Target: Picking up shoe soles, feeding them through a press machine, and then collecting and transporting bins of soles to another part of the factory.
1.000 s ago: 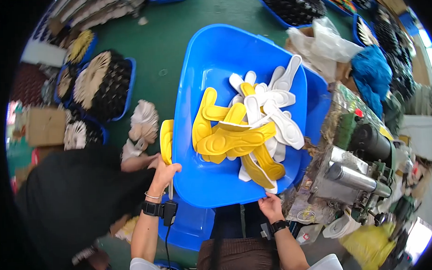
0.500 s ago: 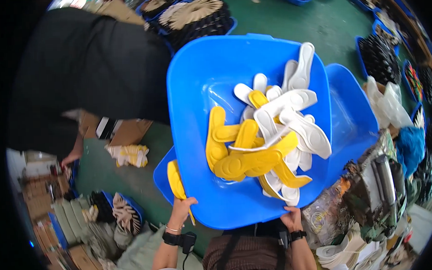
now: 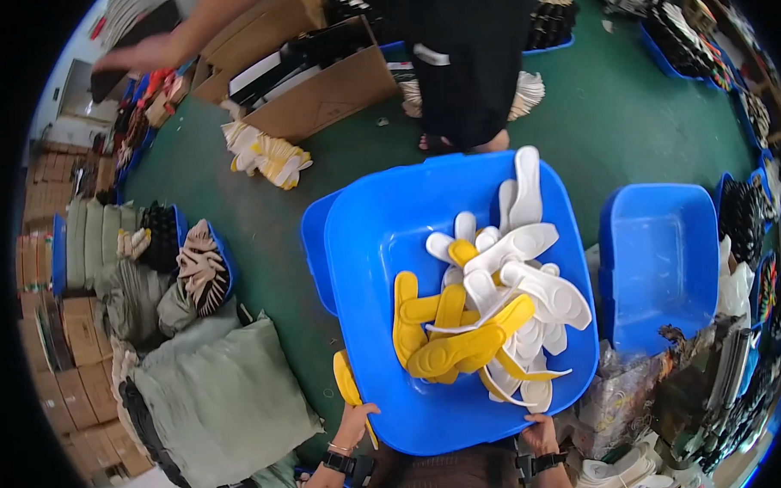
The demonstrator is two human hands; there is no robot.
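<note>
A blue plastic tub (image 3: 368,331) is held up in front of me, tilted so its inside shows. Yellow insoles (image 3: 467,349) and white insoles (image 3: 547,294) lie heaped toward its right side. My left hand (image 3: 354,426) grips the tub's near left corner, fingers wrapped at the rim. Pinched at that same hand, a loose yellow insole (image 3: 345,379) stands outside the tub wall. At the near right corner, my right hand (image 3: 542,434) is closed on the rim, its fingers partly hidden beneath the tub.
Another person in black (image 3: 470,60) stands just beyond the tub, an arm reaching left. An open cardboard box (image 3: 325,96) and yellow-and-white insoles (image 3: 271,158) lie ahead on the green floor. A blue tub (image 3: 662,260) stands right. Stuffed sacks (image 3: 228,404) fill the left.
My view has swung leftward and tub and hands sit lower in it. The other person has moved from the left to beyond the tub. Both hands keep their hold.
</note>
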